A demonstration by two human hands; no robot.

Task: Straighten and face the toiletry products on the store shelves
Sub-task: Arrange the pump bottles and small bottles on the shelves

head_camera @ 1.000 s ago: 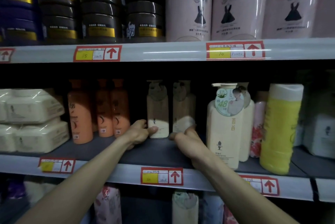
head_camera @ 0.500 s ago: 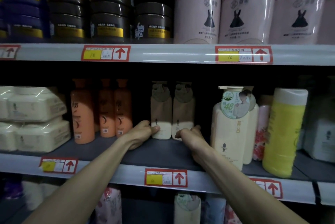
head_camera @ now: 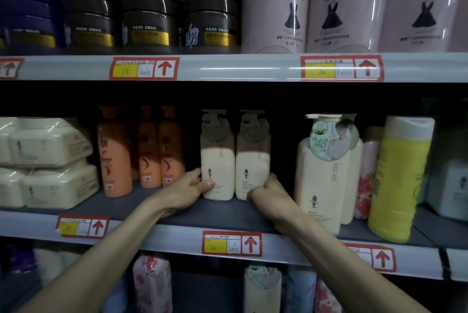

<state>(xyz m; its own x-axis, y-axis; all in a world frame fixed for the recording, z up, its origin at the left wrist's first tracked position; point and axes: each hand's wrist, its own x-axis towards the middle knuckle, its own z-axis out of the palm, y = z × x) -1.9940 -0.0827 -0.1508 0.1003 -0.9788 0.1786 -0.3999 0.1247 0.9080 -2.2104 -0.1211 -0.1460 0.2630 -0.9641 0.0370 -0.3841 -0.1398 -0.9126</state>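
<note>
Two cream pump bottles stand upright side by side, set back on the middle shelf (head_camera: 222,214). My left hand (head_camera: 188,187) grips the base of the left cream bottle (head_camera: 217,160), thumb across its front. My right hand (head_camera: 269,193) holds the lower right corner of the right cream bottle (head_camera: 253,160). Both labels face forward. Their tops are in shadow.
Three orange bottles (head_camera: 115,153) stand to the left, beside stacked cream wipe packs (head_camera: 48,160). A larger cream pump bottle (head_camera: 321,176) and a yellow bottle (head_camera: 397,178) stand at the shelf front on the right. Dark jars (head_camera: 149,26) and pink canisters (head_camera: 276,11) fill the upper shelf.
The right cream bottle was tilted in my right hand a second ago; it now stands upright against the left bottle. Both hands stay on the bottle bases.
</note>
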